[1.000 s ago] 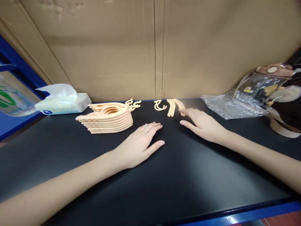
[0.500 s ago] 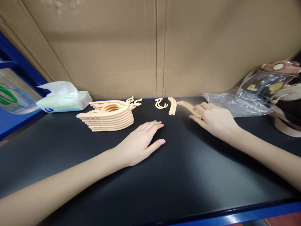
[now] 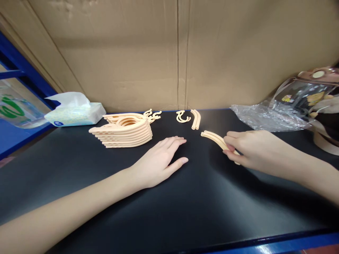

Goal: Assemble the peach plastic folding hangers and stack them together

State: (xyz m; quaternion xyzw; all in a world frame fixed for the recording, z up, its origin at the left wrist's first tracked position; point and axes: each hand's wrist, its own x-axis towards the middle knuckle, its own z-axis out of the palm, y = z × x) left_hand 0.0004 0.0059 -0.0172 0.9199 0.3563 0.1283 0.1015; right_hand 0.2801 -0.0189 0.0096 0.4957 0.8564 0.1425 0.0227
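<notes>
Pinched between the thumb and fingers of my right hand (image 3: 246, 150) are curved cream plastic hanger arms (image 3: 215, 139), their free ends pointing to the back left. My left hand (image 3: 160, 162) rests flat on the black table, fingers stretched out and holding nothing. Left of it stands a neat stack of cream plastic hanger pieces (image 3: 127, 132), curved and slotted. Behind the stack lie several small hooks (image 3: 152, 115). A further little group of curved hooks (image 3: 182, 117) sits near the back edge, beside another bundle of curved hanger arms (image 3: 196, 119).
A tissue pack (image 3: 76, 114) stands at the back left, near a clear bottle (image 3: 16, 109) by the blue frame. Crumpled clear plastic (image 3: 267, 116) and a clear drinking bottle with a brown lid (image 3: 299, 91) are at the back right. Cardboard (image 3: 119, 56) rises behind the table (image 3: 169, 218).
My right hand has drawn the hanger arms toward me and slightly right, away from the back of the table. My left hand has stayed in place. The view has shifted slightly.
</notes>
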